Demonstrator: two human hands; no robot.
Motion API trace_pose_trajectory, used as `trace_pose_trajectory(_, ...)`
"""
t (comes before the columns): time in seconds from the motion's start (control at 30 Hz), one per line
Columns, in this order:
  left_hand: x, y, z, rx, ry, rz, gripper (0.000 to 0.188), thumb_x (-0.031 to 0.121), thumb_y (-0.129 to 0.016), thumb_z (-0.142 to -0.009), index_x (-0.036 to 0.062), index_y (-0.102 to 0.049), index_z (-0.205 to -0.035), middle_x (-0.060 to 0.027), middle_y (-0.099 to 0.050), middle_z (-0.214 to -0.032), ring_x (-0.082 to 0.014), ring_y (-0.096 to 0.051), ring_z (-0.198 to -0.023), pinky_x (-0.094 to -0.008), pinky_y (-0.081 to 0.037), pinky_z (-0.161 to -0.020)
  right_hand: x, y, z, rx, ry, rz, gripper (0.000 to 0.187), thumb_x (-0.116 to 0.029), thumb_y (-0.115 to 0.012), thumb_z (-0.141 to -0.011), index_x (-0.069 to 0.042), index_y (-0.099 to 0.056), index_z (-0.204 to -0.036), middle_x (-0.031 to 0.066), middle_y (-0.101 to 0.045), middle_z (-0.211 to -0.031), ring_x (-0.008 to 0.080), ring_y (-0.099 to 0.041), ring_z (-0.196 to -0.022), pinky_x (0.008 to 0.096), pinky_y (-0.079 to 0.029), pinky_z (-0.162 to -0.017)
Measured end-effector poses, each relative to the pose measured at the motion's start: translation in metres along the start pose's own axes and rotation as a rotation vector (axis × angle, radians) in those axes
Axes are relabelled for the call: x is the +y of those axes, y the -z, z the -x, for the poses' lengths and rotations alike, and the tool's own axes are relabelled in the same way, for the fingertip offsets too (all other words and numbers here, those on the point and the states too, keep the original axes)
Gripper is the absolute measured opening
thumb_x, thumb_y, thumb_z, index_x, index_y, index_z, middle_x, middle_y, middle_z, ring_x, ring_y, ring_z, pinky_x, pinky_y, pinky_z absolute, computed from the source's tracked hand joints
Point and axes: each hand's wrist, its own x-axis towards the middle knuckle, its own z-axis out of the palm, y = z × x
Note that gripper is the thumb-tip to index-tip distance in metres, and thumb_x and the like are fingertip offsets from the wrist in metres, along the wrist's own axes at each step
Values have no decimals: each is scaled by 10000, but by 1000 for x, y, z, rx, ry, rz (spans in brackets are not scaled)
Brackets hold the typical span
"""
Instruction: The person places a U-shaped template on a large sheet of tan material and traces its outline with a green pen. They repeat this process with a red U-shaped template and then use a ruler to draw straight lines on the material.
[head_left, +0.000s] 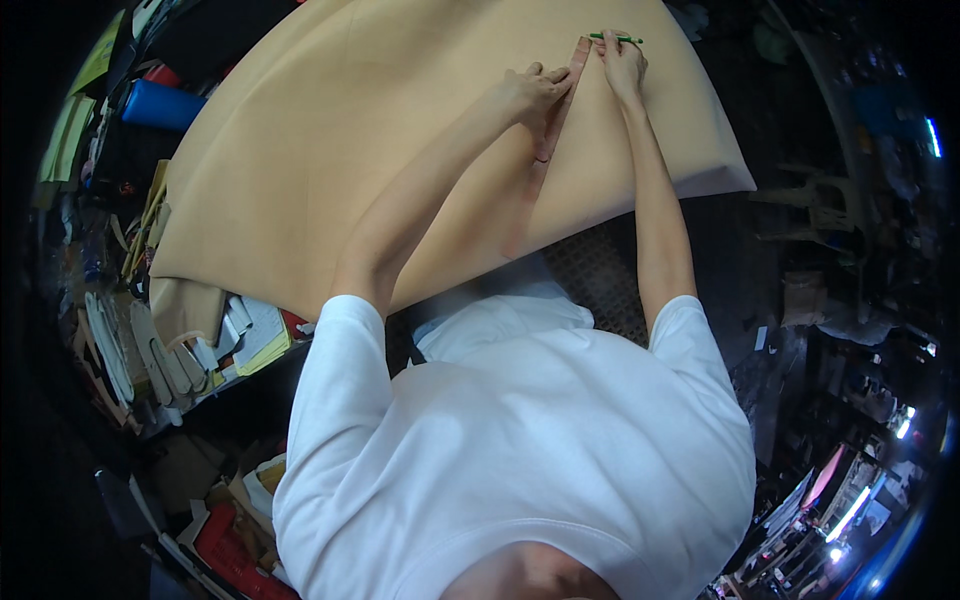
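A large tan sheet (300, 150), which looks like leather, spreads over the work surface in front of me. On it lies a narrow, reddish straight strip (562, 112) like a ruler, slanting from far right toward the near edge. My left hand (538, 92) rests on the sheet with fingers spread, its fingertips pressing against the strip's left side. Beyond it, at the strip's far end, my right hand (622, 62) pinches a slim green pen (628, 40). The pen lies nearly sideways in the fingers; whether its tip touches the sheet I cannot tell.
At the left, papers and cut pieces (150, 350) are piled beside the sheet, with a blue roll (162, 106) farther back. A red item (232, 555) lies among boxes at lower left. The sheet's near edge (590, 222) hangs free above a dark grid-like surface.
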Motion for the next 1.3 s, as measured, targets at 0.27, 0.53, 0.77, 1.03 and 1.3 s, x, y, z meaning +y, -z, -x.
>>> trace_pose_trajectory(0.27,-2,-2,1,8,-13,29,1258,455,-931,-394,104,-353,-1455,31,-401,-1446,-274,-405,-1297,-490,-507,-896,8,-7,-2,-15,6,-8,386,-347,-536,-987,-3,-695,-1063,94,-735,-897,161,-705,-832,294,-550,-769)
trace_pose_trajectory(0.53,-2,1,-1,-3,-9,15,1224,449,-933,-384,87,-384,-1417,38,-418,-1413,-274,-424,-1269,-483,-523,-860,4,-3,-14,-98,69,161,413,-376,-492,-979,-8,-674,-1026,136,-717,-892,233,-687,-815,349,-537,-766)
trace_pose_trajectory(0.77,-3,-2,-4,1,-3,12,1241,461,-929,-380,87,-377,-1427,37,-403,-1432,-276,-422,-1273,-483,-529,-851,-8,-1,-4,-24,243,248,347,-332,-500,-976,-9,-625,-954,174,-683,-828,328,-677,-755,404,-521,-721)
trace_pose_trajectory(1.03,-2,-6,-5,-15,-4,3,1183,450,-893,-447,121,-359,-1451,34,-370,-1463,-308,-428,-1286,-528,-518,-881,-57,15,118,-60,313,211,279,-255,-490,-996,-8,-609,-949,219,-615,-780,396,-630,-731,460,-479,-642)
trace_pose_trajectory(1.3,5,-7,15,-11,-35,-2,861,387,-780,-638,151,-429,-1389,-80,-412,-1424,-334,-433,-1290,-516,-512,-908,-63,51,193,-118,-376,-632,292,-278,-474,-1025,-1,-564,-1051,125,-624,-874,212,-646,-746,340,-556,-702)
